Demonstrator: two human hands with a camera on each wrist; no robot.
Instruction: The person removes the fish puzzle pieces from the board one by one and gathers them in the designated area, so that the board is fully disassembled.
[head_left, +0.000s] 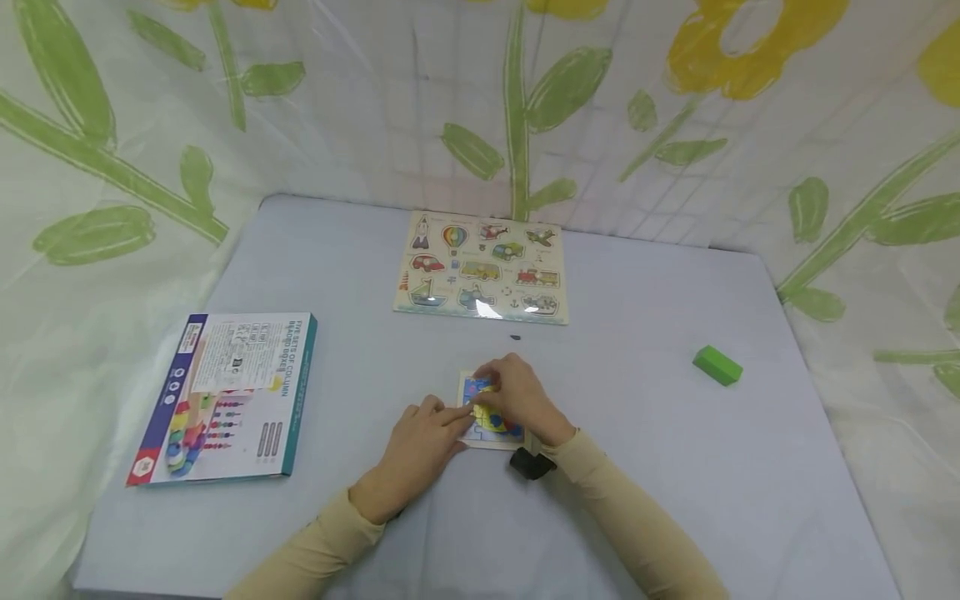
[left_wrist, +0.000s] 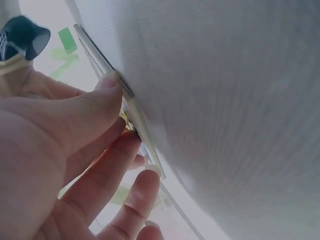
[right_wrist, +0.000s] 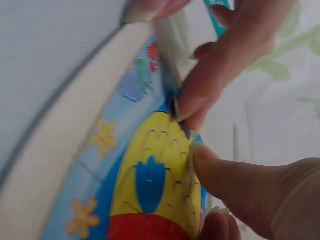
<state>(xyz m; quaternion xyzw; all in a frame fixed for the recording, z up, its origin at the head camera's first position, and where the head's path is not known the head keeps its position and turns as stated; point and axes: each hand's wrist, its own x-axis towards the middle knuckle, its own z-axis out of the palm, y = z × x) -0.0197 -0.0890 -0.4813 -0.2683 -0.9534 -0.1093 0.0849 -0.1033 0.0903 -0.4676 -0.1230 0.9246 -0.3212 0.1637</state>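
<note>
A small wooden jigsaw puzzle [head_left: 497, 423] with a pale frame lies at the middle of the table. Its picture shows a yellow, scaly figure [right_wrist: 155, 150] with blue and red parts, among orange flowers. From the left, my left hand [head_left: 420, 446] holds the puzzle, its thumb [left_wrist: 102, 97] against the frame's edge and its fingers reaching over the picture. My right hand [head_left: 525, 402] comes over the right side and pinches a puzzle piece near the yellow figure; the piece's outline is mostly hidden by fingers. Both hands' fingertips nearly meet there.
Behind the puzzle lies a vehicle peg board [head_left: 480, 271], with a small dark bit [head_left: 515, 337] before it. A beaded-toy box [head_left: 225, 396] lies left, a green block [head_left: 717, 365] right. A black wrist device [head_left: 531, 464] hangs by the right wrist.
</note>
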